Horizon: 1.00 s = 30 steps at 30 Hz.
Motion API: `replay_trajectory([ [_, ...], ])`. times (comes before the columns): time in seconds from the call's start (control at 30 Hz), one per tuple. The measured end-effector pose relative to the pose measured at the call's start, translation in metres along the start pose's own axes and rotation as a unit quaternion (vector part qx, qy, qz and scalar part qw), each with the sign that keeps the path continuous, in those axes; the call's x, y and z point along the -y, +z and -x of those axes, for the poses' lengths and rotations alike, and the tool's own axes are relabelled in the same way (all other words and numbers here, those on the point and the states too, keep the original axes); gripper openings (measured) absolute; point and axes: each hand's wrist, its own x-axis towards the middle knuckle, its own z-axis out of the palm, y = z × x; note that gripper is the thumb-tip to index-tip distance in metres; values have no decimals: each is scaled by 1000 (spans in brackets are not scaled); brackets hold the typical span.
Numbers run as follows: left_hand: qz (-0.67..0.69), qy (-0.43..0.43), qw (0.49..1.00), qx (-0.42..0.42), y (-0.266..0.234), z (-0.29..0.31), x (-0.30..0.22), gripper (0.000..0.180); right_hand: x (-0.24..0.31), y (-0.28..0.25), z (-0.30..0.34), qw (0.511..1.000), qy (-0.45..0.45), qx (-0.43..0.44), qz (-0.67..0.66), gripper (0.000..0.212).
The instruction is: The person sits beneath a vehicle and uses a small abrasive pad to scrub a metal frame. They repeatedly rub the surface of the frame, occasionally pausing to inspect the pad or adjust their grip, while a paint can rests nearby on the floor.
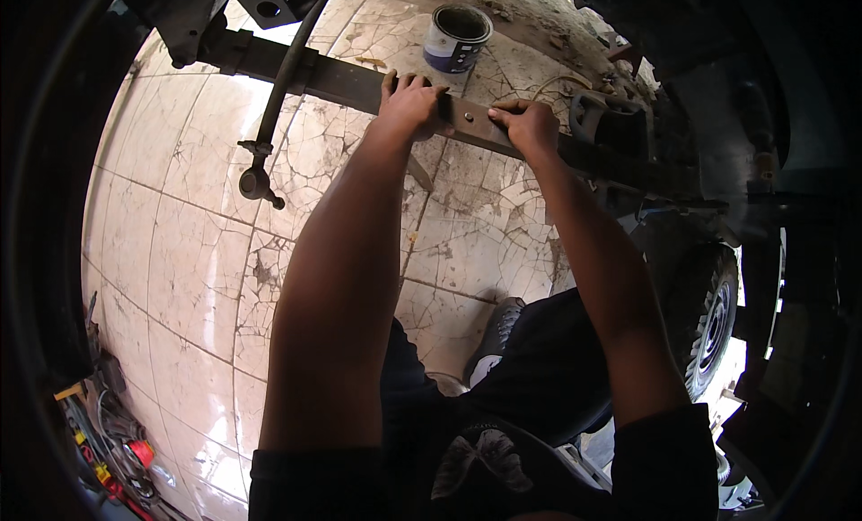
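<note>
A long, dark leaf spring (346,82) runs from the upper left to the right, in front of me. My left hand (415,108) is closed over it, fingers across its far edge. A small round bolt head (469,117) stands out from the brownish face between my two hands. To the right of that bolt, my right hand (530,126) is on the spring with its fingers curled and its thumb toward the bolt. Whether anything small sits under those fingertips is hidden.
An open paint can (456,41) stands on cracked floor tiles (193,216) beyond the spring. A dark rod with a ball joint (254,182) hangs at left. Tools and cables (112,440) lie lower left. A wheel (714,319) and dark vehicle parts crowd the right.
</note>
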Motion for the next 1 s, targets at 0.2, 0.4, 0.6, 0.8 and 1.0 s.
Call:
replay_trajectory([
  [0.2, -9, -14, 1000, 13, 0, -1, 1, 92, -10, 1, 23, 998, -45, 1, -32, 20],
  [0.4, -93, -14, 996, 5, -2, -1, 7, 86, -7, -6, 35, 1000, -18, 16, -13, 21],
  [0.6, -56, -18, 998, -1, -9, 12, -6, 81, 24, -1, 10, 998, 60, 14, 26, 20],
  [0.8, -38, -12, 999, -12, -8, 11, 6, 87, 9, -5, 24, 999, 8, 38, 34, 21],
  [1.0, -57, -7, 998, 28, -7, 5, 4, 85, 0, -15, 34, 999, 16, 30, 42, 24],
])
